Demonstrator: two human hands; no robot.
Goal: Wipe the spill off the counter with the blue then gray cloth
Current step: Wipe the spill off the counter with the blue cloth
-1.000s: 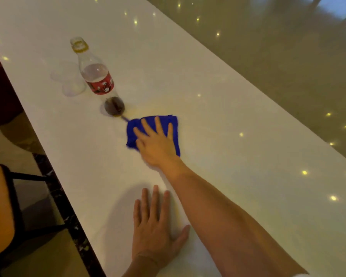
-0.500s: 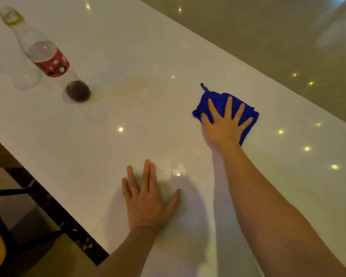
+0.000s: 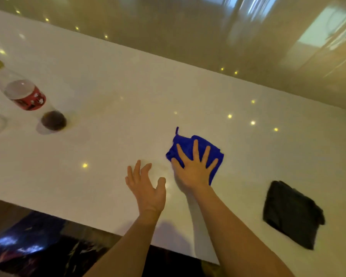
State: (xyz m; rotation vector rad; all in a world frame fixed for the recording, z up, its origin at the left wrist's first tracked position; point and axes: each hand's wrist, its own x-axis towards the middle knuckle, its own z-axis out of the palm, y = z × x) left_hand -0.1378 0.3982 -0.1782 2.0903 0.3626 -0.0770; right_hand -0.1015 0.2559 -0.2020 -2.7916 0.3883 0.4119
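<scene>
The blue cloth [image 3: 214,150] lies crumpled on the white counter [image 3: 112,108], and my right hand [image 3: 194,168] presses flat on it with fingers spread. Just left of it my left hand [image 3: 147,186] hovers, lifted off the counter, fingers apart and holding nothing. The gray cloth [image 3: 292,214] lies folded on the counter to the right, apart from both hands. I cannot make out any liquid on the counter surface.
A clear soda bottle with a red label [image 3: 26,98] and a little dark drink at its bottom stands at the far left. The counter's near edge [image 3: 88,222] runs diagonally below my arms, with dark floor beyond it.
My right hand has slid the blue cloth away from the bottle toward the right. The left hand has lifted off the counter. The view has swung right, revealing the gray cloth.
</scene>
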